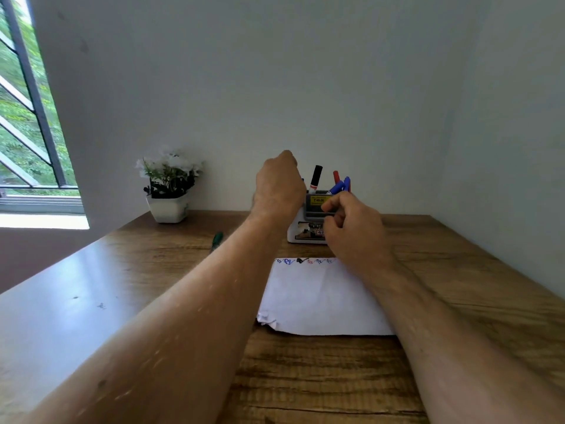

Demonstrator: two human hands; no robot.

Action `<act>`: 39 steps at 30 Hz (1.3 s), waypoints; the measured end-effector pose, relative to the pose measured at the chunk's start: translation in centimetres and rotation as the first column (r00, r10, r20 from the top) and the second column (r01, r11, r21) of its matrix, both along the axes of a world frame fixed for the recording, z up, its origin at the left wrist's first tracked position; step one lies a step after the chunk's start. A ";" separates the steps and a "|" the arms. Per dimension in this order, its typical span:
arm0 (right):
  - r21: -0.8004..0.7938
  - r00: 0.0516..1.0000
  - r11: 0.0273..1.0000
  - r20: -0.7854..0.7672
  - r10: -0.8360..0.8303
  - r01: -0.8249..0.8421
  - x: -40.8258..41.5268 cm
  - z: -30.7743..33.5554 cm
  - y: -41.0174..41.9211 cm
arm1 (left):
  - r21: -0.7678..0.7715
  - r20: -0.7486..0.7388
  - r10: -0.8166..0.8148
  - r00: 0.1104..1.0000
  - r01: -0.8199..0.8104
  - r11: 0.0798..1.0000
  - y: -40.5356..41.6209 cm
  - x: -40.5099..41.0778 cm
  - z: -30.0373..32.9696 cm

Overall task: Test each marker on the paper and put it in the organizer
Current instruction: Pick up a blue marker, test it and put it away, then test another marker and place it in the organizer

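- Wood-grain desk (458, 301) fills the lower view; our 2 forearms reach fwd over it toward the organizer (316, 206) at 12 o'clock, by the wall.
- Left hand (279, 185): raised just at 9 o'clock of the organizer, back of hand toward us, fingers curled over and out of sight. We can't tell if it grips anything; a sliver of blue shows at its right edge, too small to name.
- Right hand (354, 228): in front of the organizer's 4 o'clock side, fingers curled in, tips at its front face. A blue marker (336, 188) pokes up right above the fingertips; we can't tell whether they pinch it or it just stands in the slot.
- Organizer holds, upright or leaning: black-capped marker (315, 179), red marker (336, 176), another blue one (346, 182). Yellow label on its grey front, white base w/ a picture below.
- Paper (318, 295): white sheet flat on the desk at 6 o'clock of the organizer, partly under our right forearm; row of blue, black, red scribbles along its far edge, near-left corner crumpled.
- Green marker (217, 240) lies on the desk at 9 o'clock of the paper's far edge, apart from it, partly hidden by our left forearm.
- Potted plant (169, 185) w/ white flowers at 10 o'clock; window (27, 117) far left.
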State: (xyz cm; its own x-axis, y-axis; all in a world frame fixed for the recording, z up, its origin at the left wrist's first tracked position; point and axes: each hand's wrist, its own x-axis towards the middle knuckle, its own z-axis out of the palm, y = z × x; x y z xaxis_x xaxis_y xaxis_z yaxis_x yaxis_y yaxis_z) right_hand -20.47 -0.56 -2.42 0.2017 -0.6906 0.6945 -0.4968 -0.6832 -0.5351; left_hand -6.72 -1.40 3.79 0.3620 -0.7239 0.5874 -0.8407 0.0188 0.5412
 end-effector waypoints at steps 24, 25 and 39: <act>-0.036 0.999 0.999 -0.035 0.009 -0.010 -0.7 -0.4 0.3 | 0.436 0.280 0.242 0.929 -0.348 0.830 4.8 3.5 -3.8; -0.037 0.999 0.999 -0.034 0.010 -0.011 -0.7 -0.3 0.3 | 0.428 0.274 0.238 0.932 -0.340 0.837 4.7 3.5 -3.8; -0.040 0.999 0.999 -0.043 -0.015 0.013 -0.6 -0.3 0.2 | 0.461 0.255 0.257 0.932 -0.351 0.815 3.9 4.0 -4.1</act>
